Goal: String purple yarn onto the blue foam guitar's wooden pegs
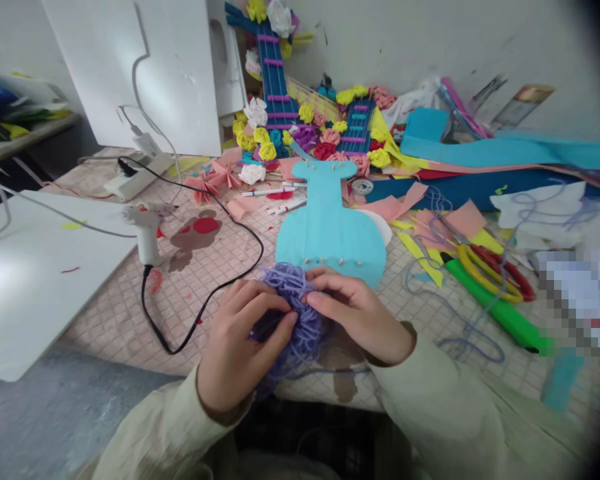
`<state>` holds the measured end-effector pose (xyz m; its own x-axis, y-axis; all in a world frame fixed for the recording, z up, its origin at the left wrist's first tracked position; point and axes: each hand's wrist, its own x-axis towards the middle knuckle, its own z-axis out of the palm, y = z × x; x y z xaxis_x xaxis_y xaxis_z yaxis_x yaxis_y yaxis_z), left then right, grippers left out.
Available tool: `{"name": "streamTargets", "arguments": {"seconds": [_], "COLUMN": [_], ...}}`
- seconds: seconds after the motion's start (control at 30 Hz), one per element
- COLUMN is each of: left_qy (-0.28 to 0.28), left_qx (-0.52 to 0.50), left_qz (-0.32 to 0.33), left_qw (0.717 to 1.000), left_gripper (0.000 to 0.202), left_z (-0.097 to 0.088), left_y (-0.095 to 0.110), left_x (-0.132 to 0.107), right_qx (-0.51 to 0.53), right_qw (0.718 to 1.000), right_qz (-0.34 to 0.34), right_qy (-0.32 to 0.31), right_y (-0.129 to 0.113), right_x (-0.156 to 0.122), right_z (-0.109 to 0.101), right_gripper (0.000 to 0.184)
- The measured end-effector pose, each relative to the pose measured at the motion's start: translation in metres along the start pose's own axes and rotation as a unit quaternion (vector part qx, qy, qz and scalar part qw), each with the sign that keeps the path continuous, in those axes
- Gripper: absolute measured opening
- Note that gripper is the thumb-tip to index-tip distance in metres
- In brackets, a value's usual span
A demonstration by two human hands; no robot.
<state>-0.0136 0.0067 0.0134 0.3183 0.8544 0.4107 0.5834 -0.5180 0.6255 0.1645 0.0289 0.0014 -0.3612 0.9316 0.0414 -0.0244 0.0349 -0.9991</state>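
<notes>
Low in the middle of the head view, a loose bundle of purple yarn [300,327] is held between my two hands at the table's near edge. My left hand [245,327] closes on its left side, thumb and fingers pinching the strands. On the upper right of the bundle, my right hand [350,307] grips with curled fingers and thumb. Just beyond lies a light-blue guitar-shaped cutout [333,227] with small pegs along its top and lower part. Its bottom edge is partly hidden by the yarn and my hands.
A white glue gun [149,237] stands left, its black cord looping toward my hands. Yellow-handled scissors [490,273] and a green tool [500,307] lie right among loose yarn and paper scraps. Paper flowers and a blue strip with purple bars [279,83] rest against the wall.
</notes>
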Motion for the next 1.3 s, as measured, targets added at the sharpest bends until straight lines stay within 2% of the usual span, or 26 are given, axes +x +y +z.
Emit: {"name": "streamTargets", "arguments": {"seconds": [0.1, 0.3, 0.5, 0.7, 0.83, 0.93, 1.13, 1.23, 1.3], "left_qy": [0.009, 0.017, 0.046, 0.059, 0.044, 0.033, 0.046, 0.056, 0.059], "left_qx": [0.012, -0.044, -0.095, -0.038, 0.008, 0.032, 0.014, -0.076, -0.162], "left_qz": [0.005, -0.049, -0.066, -0.007, 0.05, 0.059, 0.002, -0.067, -0.129], "left_qw": [1.0, 0.998, 0.992, 0.998, 0.998, 0.997, 0.999, 0.993, 0.976], "left_gripper": [0.004, 0.008, 0.008, 0.008, 0.013, 0.012, 0.011, 0.014, 0.018], "left_z": [0.01, 0.017, 0.021, 0.022, 0.023, 0.024, 0.026, 0.024, 0.023], "left_y": [-0.004, -0.009, -0.011, -0.011, -0.011, -0.013, -0.012, -0.012, -0.011], "left_x": [-0.001, -0.006, -0.011, -0.009, -0.011, -0.012, -0.015, -0.019, -0.021], "right_qx": [-0.033, -0.098, -0.075, -0.091, -0.097, -0.105, -0.09, -0.074, -0.099], "right_qw": [0.999, 0.995, 0.996, 0.995, 0.995, 0.994, 0.993, 0.993, 0.988], "right_qz": [-0.003, 0.028, 0.052, 0.023, -0.001, -0.006, -0.055, -0.091, -0.115], "right_qy": [0.028, 0.021, 0.011, 0.026, 0.032, 0.039, 0.048, 0.02, -0.008], "right_y": [0.003, 0.002, 0.005, 0.004, 0.003, 0.005, 0.006, 0.002, 0.0], "right_x": [0.0, 0.0, -0.003, -0.005, -0.006, -0.006, -0.009, -0.013, -0.015], "right_z": [0.003, 0.002, -0.001, 0.001, 0.002, 0.003, 0.008, 0.009, 0.01], "right_gripper": [0.014, 0.012, 0.017, 0.016, 0.015, 0.015, 0.015, 0.021, 0.027]}}
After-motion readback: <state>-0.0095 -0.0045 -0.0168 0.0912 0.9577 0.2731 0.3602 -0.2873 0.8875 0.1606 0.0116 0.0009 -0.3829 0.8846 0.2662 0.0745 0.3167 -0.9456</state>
